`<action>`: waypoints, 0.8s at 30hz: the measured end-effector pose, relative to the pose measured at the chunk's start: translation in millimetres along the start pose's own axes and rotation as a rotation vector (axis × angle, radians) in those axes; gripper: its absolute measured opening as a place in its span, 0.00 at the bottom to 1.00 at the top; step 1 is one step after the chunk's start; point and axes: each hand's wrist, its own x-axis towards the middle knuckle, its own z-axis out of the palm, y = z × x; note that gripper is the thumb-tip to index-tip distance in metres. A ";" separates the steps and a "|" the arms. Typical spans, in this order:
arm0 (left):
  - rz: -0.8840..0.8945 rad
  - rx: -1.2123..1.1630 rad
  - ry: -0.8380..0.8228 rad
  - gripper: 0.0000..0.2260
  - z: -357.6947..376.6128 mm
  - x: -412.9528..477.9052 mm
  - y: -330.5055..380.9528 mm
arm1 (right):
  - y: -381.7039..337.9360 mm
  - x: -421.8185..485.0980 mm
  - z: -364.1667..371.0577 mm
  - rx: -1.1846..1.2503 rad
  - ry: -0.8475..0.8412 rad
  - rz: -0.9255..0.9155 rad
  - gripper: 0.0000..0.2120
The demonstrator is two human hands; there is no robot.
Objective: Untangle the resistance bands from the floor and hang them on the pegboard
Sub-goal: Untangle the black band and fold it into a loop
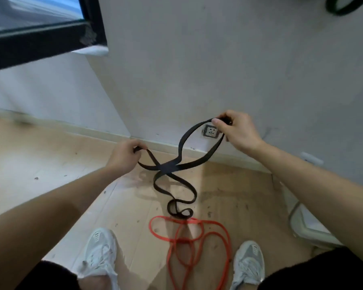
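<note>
Pale wooden floor (50,164) meets a white wall (197,70) with a low skirting, and a dark window frame (29,45) is at the upper left. The left hand (124,155) holds one end loop of the black band (168,167), with the fingers curled around the strap. The right hand (237,130) is higher and close to the wall. It pinches the other loop between thumb and fingers, just in front of a wall socket (211,132). Between the two hands and a little below them, the black band crosses over itself in a flat knot. From this crossing the rest hangs down in twisted coils, and the lowest coil reaches the floor at the top edge of the red band (197,237). The red band lies in tangled loops on the floor between two white shoes (99,252).
</note>
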 end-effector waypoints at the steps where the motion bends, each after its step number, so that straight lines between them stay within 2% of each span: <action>1: 0.020 0.037 -0.014 0.14 -12.3 5.8 9.0 | -11.8 3.5 -7.0 0.026 0.012 0.004 0.08; 4: 0.064 0.132 -0.094 0.09 -46.7 22.3 37.8 | -44.5 11.4 -24.6 0.163 0.003 0.009 0.06; 6: 0.062 0.085 -0.136 0.07 -64.3 27.5 58.3 | -61.8 15.5 -31.9 0.252 -0.006 -0.006 0.06; 10: 0.108 -0.153 -0.231 0.06 -75.9 23.6 99.0 | -79.9 18.6 -29.9 0.329 -0.051 -0.016 0.06; 14: 0.086 -0.506 -0.278 0.12 -60.7 13.4 133.5 | -75.1 14.0 -8.3 0.249 -0.135 0.007 0.04; 16: 0.079 -0.593 -0.309 0.14 -52.8 15.0 147.5 | -72.7 15.6 -2.6 0.221 -0.157 0.015 0.06; 21: 0.113 -0.557 -0.342 0.09 -39.5 25.1 159.6 | -67.6 22.8 -7.4 0.264 -0.114 -0.003 0.06; 24: 0.130 -0.496 -0.386 0.12 -34.9 28.7 154.7 | -62.9 23.4 -12.8 0.337 -0.085 -0.030 0.03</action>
